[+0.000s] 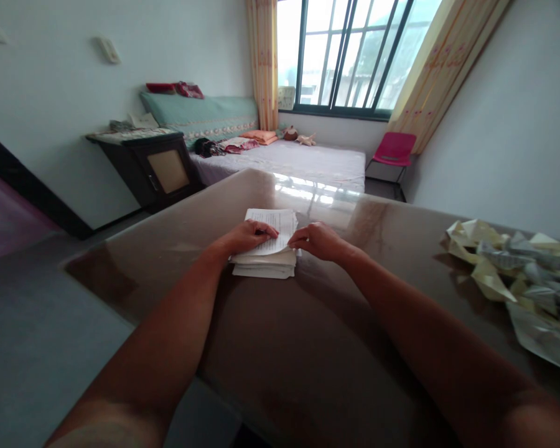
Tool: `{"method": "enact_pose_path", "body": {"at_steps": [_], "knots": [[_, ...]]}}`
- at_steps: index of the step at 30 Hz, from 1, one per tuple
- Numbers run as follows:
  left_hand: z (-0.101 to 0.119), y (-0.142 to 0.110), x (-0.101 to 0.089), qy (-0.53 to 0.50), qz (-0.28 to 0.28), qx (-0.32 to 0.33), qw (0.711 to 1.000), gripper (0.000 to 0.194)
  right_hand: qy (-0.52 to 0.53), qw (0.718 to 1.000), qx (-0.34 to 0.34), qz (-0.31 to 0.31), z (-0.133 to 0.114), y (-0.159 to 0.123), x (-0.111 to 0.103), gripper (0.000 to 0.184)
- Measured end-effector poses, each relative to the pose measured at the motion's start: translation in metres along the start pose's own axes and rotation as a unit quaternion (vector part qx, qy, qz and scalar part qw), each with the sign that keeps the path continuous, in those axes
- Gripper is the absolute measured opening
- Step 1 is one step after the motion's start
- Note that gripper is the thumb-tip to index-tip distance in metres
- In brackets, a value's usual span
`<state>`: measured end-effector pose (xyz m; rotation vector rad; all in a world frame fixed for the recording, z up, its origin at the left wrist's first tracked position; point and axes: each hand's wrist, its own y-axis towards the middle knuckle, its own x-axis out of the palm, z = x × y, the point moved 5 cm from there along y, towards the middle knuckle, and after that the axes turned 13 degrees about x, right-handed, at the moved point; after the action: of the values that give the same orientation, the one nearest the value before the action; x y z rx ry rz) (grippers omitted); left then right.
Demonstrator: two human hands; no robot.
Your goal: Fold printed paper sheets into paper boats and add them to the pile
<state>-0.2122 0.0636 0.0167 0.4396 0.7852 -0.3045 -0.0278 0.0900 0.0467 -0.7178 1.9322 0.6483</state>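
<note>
A thick stack of printed paper sheets [264, 272] lies on the brown glossy table, its top sheet [279, 219] covered in lines of small print. Resting on the left part of that sheet is my left hand [252, 235], its fingers stretched toward the middle of the page and holding nothing. At the right edge of the stack, my right hand [320, 240] has thumb and fingertips pinched at the top sheet's edge. The lower layers of the stack look uneven and slightly fanned out.
Folded paper pieces [522, 267] are heaped at the table's right side. Beyond the table [378, 230] stand a bed [317, 158], a dark cabinet [163, 171] and a pink chair [394, 149]. The table's left edge drops to the floor.
</note>
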Motion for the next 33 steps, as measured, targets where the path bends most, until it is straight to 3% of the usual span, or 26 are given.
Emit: {"method": "enact_pose_path", "body": {"at_steps": [4,9,17,21,27,33], "knots": [[0.0,0.0,0.0,-0.007,-0.001,-0.004,1.0,0.03,0.087,0.996,0.033,0.004,0.011,0.005,0.007,0.015],[0.003,0.0,-0.001,-0.011,-0.004,-0.005,1.0,0.039,0.258,0.963,0.068,-0.025,0.023,0.011,0.019,0.015],[0.011,-0.006,-0.008,-0.045,-0.017,-0.051,0.998,0.056,0.373,0.922,0.094,-0.038,0.025,0.013,0.028,0.025],[0.022,-0.008,-0.01,-0.068,-0.052,-0.044,0.995,0.049,0.398,0.913,0.088,-0.031,0.023,0.012,0.029,0.031],[0.027,-0.007,-0.009,-0.077,-0.055,-0.004,0.996,0.044,0.398,0.911,0.105,-0.033,0.017,0.01,0.029,0.031],[0.023,-0.008,-0.008,-0.086,-0.042,-0.034,0.995,0.043,0.354,0.927,0.083,-0.095,0.016,0.01,0.029,0.022]]}}
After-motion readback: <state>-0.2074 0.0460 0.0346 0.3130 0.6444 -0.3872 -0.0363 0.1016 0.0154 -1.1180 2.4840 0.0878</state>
